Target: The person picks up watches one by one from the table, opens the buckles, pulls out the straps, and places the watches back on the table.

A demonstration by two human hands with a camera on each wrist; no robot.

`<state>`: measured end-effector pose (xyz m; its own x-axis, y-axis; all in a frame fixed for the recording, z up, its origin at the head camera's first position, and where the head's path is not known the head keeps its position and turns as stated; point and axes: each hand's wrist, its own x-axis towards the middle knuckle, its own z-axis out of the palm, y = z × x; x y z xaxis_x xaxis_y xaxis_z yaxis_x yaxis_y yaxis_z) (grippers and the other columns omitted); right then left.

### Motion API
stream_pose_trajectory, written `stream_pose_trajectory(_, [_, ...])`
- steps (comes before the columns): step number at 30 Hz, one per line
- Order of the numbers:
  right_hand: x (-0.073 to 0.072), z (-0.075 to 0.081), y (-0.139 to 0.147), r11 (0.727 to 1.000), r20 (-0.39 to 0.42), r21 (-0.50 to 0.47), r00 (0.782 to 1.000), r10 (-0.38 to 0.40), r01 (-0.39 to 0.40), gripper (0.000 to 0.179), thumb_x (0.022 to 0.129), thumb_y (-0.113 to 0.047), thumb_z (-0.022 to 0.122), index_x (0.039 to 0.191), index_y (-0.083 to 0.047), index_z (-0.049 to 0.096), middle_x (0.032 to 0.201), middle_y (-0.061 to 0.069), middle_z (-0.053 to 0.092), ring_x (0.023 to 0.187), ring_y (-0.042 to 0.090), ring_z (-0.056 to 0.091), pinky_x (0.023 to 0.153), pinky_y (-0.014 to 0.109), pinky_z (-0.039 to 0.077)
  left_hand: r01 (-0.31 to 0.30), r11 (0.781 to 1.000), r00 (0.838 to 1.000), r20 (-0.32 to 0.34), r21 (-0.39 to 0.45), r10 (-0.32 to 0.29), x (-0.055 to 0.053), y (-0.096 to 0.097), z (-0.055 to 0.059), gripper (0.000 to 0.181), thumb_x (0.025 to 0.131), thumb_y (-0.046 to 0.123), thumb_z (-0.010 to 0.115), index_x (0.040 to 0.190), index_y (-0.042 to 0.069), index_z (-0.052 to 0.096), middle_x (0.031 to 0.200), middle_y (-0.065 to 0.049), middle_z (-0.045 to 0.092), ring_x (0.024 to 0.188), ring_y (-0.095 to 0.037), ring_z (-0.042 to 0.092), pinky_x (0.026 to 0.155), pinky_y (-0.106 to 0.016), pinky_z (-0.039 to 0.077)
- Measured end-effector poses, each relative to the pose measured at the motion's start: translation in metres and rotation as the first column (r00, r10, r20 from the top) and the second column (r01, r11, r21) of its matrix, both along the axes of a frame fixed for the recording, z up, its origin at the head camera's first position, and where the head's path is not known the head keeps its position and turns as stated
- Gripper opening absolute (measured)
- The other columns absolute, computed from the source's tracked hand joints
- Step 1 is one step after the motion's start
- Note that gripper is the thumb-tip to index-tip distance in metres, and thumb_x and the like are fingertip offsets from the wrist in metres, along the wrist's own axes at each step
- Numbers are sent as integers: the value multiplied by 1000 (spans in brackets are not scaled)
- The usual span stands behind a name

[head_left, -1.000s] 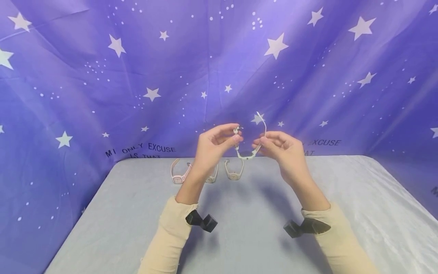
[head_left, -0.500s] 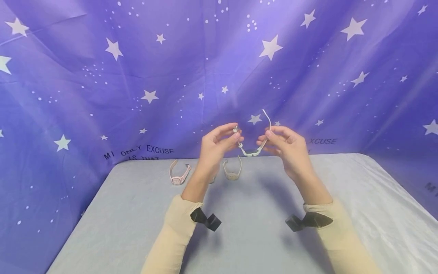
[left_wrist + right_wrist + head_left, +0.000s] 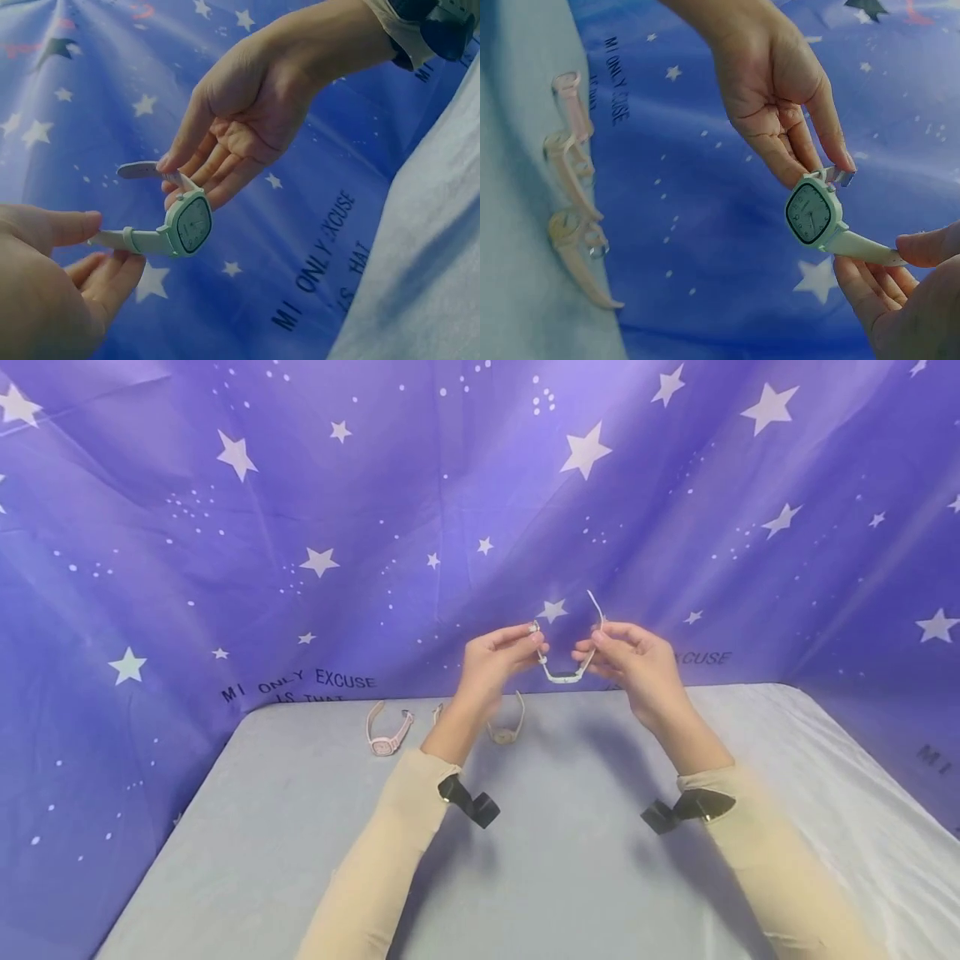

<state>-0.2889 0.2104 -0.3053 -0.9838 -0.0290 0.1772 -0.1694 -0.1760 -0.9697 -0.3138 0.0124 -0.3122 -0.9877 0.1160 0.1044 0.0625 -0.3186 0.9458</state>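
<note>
A pale mint-green wristwatch (image 3: 564,677) hangs in the air between both hands, its strap unfastened and its case lowest. In the left wrist view its squarish dial (image 3: 193,224) shows. My left hand (image 3: 491,667) pinches the buckle end of the strap between thumb and fingers. The metal buckle (image 3: 847,178) pokes out past that thumb in the right wrist view. With thumb and fingers, my right hand (image 3: 643,670) pinches the other strap half, and the free strap tip (image 3: 137,170) sticks out beyond the grip.
On the grey cloth-covered table (image 3: 315,827) stand a pink watch (image 3: 383,745), a beige watch (image 3: 504,735) and, between them, a watch (image 3: 559,142) mostly hidden by my left forearm in the head view. A purple star-printed curtain (image 3: 420,468) hangs behind the table.
Both hands have shifted slightly right and up with the mint-green watch, the left hand more so. My left forearm now covers most of the middle watch. The grips look the same.
</note>
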Motion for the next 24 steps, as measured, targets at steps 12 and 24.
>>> stream_pose_trajectory(12, [-20,-22,21,995,246,-90,966,72,-51,5,102,-3,57,102,-7,60,86,3,77,86,13,77,87,27,61,27,989,984,178,-148,0,-27,18,-27,29,95,7,70,120,-8,69,118,-27,71,108,-34,73,96,-42,59])
stream_pose_trajectory(24, [-41,-64,29,991,381,-26,916,128,-128,8,103,-1,53,108,-4,58,91,5,75,88,15,75,93,30,59,33,864,960,257,-503,113,-41,30,-61,21,93,8,71,106,-8,73,100,-24,76,61,-13,66,77,-32,64])
